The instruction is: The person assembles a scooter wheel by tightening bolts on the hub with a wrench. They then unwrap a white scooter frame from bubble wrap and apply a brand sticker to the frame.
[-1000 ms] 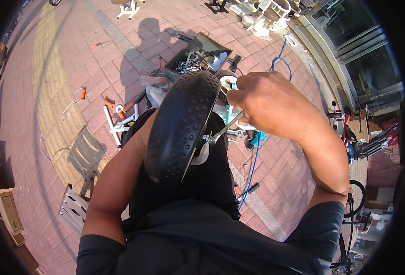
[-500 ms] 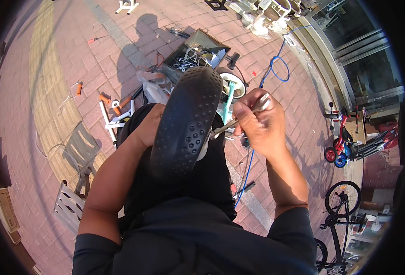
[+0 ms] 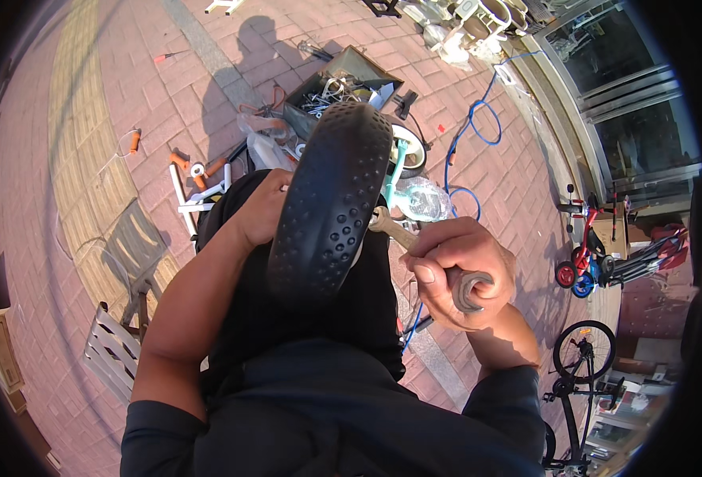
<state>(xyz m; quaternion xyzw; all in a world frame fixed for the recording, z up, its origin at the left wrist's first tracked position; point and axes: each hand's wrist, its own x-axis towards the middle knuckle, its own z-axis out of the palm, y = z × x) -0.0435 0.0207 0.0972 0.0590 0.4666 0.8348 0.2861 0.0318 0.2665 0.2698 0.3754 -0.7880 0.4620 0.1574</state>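
A wheel with a black, dimpled tyre stands upright over my lap, slightly tilted. My left hand is closed at its left side, near the hub, with the fingertips partly hidden by the tyre. In my right hand is a metal wrench, the fist wrapped round its shaft. One wrench end meets the hub area on the wheel's right side; the other end, an open jaw, sticks out of the fist toward me. The exact contact at the hub is partly hidden by the tyre.
Beyond the wheel sits an open metal toolbox full of tools and parts. Near it lie a white-rimmed wheel with a mint-green fork, plastic bags and orange-and-white parts. A blue hose crosses the paving. A black bicycle stands right.
My right hand has swung down and toward me, turning the wrench so its free jaw now faces me. The wheel has shifted slightly right; my left hand stays at its side.
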